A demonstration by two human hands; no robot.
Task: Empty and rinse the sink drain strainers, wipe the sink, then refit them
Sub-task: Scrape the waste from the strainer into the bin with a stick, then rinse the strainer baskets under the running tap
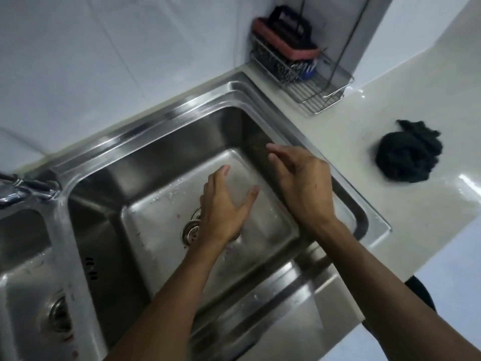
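A stainless double sink fills the view; its right basin (pixel 156 162) has a metal drain strainer (pixel 191 230) seated in the floor, partly hidden under my left hand (pixel 225 207). That hand hovers over the drain, fingers spread, holding nothing. My right hand (pixel 302 183) is raised over the basin's right wall, fingers loosely apart and empty. The left basin (pixel 23 256) shows a second strainer (pixel 56 312) at the lower left. Small food bits lie on the right basin's floor.
A crumpled dark cloth (pixel 408 152) lies on the pale counter to the right. A wire rack (pixel 294 66) with a red-and-black brush stands in the back corner. The tap (pixel 23 190) juts in at the left edge, between the basins.
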